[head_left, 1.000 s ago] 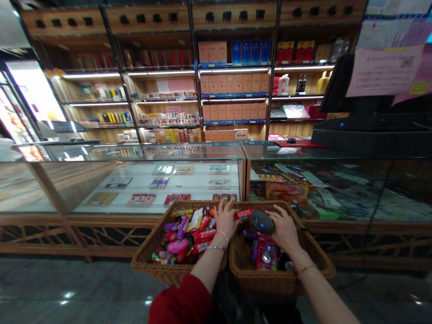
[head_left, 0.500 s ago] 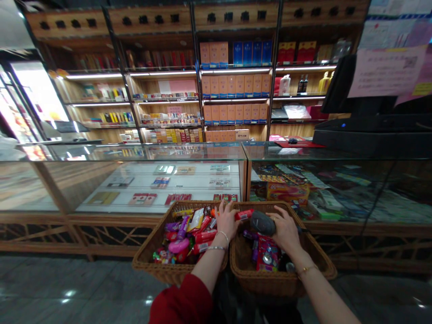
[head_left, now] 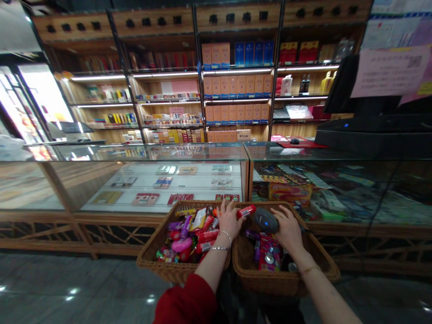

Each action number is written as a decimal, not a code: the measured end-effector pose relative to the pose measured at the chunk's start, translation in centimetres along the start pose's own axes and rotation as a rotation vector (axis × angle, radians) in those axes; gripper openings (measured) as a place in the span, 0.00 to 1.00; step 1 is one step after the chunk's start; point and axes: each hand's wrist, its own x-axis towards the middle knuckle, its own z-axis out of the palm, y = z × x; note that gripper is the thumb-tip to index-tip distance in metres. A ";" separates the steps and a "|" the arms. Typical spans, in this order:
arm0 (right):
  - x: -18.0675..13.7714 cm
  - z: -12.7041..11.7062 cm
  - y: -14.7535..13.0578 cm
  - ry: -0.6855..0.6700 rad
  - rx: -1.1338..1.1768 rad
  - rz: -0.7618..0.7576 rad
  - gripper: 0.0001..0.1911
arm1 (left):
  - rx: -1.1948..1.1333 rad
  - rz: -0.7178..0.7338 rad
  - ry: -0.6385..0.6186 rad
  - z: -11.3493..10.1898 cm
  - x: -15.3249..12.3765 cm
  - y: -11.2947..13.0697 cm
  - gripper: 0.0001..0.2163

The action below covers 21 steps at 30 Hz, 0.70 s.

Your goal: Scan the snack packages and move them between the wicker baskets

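Observation:
My left hand (head_left: 229, 219) is closed on a small red tube-shaped packet (head_left: 246, 210), held over the far rims between two wicker baskets. My right hand (head_left: 288, 229) grips a dark grey barcode scanner (head_left: 266, 220) with a blue light, its nose close to the red packet. The left basket (head_left: 158, 261) is heaped with red, pink and purple snack packets. The right basket (head_left: 280, 281) holds fewer packets, lying under my right hand.
A glass display counter (head_left: 151, 153) runs across in front of the baskets, with flat packs inside. Wooden shelves (head_left: 236, 85) of boxed goods stand behind. A black till (head_left: 371, 130) with a screen sits on the counter at right. Grey tiled floor lies at lower left.
The view has shifted slightly to the right. Both hands have stayed over the baskets; the scanner's blue light shows again after being dark half a second ago.

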 end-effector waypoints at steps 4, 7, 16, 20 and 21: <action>0.0 0.1 0.2 0.011 0.005 -0.001 0.19 | 0.000 0.007 0.009 -0.1 -0.1 0.0 0.16; 0.1 0.0 0.4 0.013 0.007 0.004 0.19 | 0.004 0.034 0.027 -0.1 -0.2 0.0 0.16; 0.1 -0.5 0.2 0.065 0.031 0.005 0.18 | -0.014 0.056 0.069 -1.0 -0.2 0.5 0.15; 0.1 -0.7 -0.3 0.057 0.024 0.004 0.19 | -0.032 0.046 0.074 -1.5 -0.4 0.4 0.15; 0.1 -0.7 -0.4 0.054 0.021 0.004 0.19 | -0.036 0.043 0.074 -1.6 -0.5 0.3 0.15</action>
